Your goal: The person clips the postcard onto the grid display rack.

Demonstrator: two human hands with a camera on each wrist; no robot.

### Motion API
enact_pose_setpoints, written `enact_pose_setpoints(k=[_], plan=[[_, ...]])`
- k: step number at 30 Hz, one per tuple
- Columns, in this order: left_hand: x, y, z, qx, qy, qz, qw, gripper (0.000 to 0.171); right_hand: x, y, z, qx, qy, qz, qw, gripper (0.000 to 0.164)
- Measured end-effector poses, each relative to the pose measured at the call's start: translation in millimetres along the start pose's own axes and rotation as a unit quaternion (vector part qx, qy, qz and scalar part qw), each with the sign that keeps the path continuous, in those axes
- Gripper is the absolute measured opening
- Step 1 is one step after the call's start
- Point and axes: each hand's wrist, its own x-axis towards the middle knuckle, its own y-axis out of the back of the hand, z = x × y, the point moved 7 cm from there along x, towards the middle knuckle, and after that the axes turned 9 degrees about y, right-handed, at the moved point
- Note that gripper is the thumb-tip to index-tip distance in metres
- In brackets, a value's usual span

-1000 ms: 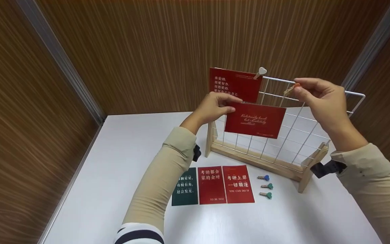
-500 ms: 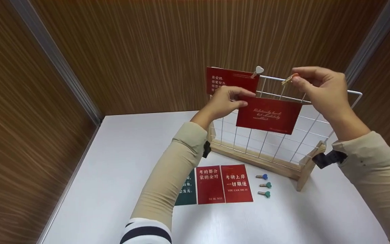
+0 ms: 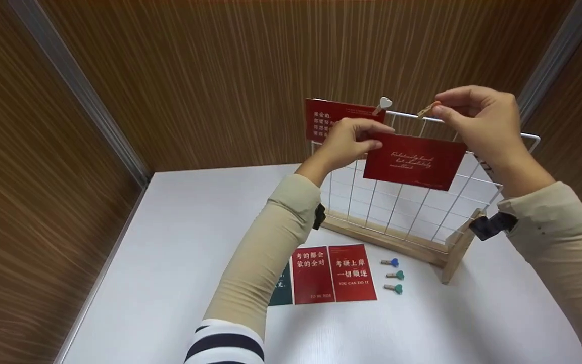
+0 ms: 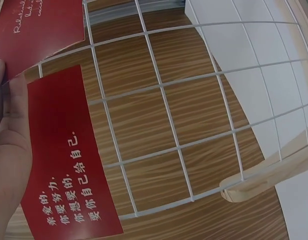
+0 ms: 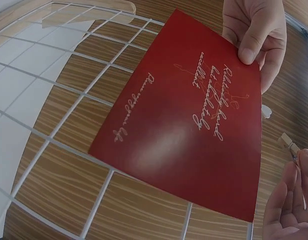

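My left hand (image 3: 346,144) pinches a red card (image 3: 415,162) with white script by its upper left corner. The card is held in front of the white wire grid (image 4: 162,85), near its top wire. My right hand (image 3: 488,124) pinches a small wooden clothespin (image 3: 427,110) with an orange-red heart, above the card's top edge. In the right wrist view the clothespin (image 5: 290,142) stands apart from the card. Behind my left hand, another red card (image 4: 69,160) hangs at the grid's left, under a white heart clothespin (image 3: 384,104).
The grid stands on a wooden base (image 3: 382,236) on a white table (image 3: 190,227). Two red cards (image 3: 352,290) and a green card (image 3: 282,290), partly behind my left sleeve, lie in front. Beside them are a blue heart clothespin (image 3: 390,262) and two green ones (image 3: 393,288).
My left hand has moved the red card rightward and up along the grid. My right hand has risen slightly with the clothespin, now above the card's top edge.
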Motion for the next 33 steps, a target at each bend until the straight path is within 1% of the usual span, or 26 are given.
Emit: enact_pose_setpoints(k=[3,8,13,16,20,23,27,30,33], plan=[[3.1,-2.0,2.5,-0.001,0.005,0.007,1.0,0.026,3.2,0.6,-2.3,-0.024,0.002,-0.002,1.0,0.025],[7.2,-3.8,4.8,-0.011,0.017,0.025,0.9995,0.026,7.2,0.4,-5.2,-0.039,0.008,-0.01,0.999,0.023],[10.9,-4.2,7.1,0.012,0.017,0.057,0.9982,0.026,9.1,0.2,-4.2,-0.053,-0.006,-0.021,0.998,0.026],[13.1,-4.8,7.2,0.018,0.02,0.073,0.997,0.025,10.9,0.3,-3.4,-0.059,-0.008,-0.021,0.998,0.028],[15.4,-6.9,5.7,0.009,0.024,0.082,0.9963,0.024,12.3,-1.6,-1.6,-0.07,-0.004,-0.027,0.997,0.029],[16.2,-8.6,4.7,0.01,0.022,0.088,0.9958,0.023,11.0,-3.1,1.5,-0.083,-0.009,-0.039,0.996,0.031],[16.8,-8.2,5.9,0.028,0.012,0.111,0.9934,0.022,9.8,-3.3,4.1,-0.097,-0.018,-0.052,0.994,0.032],[17.3,-6.4,7.0,0.039,0.01,0.131,0.9905,0.021,10.7,-3.0,4.4,-0.095,-0.027,-0.056,0.994,0.031],[17.4,-4.6,6.4,0.044,0.018,0.149,0.9877,0.021,12.0,-3.3,3.9,-0.095,-0.033,-0.059,0.993,0.031]])
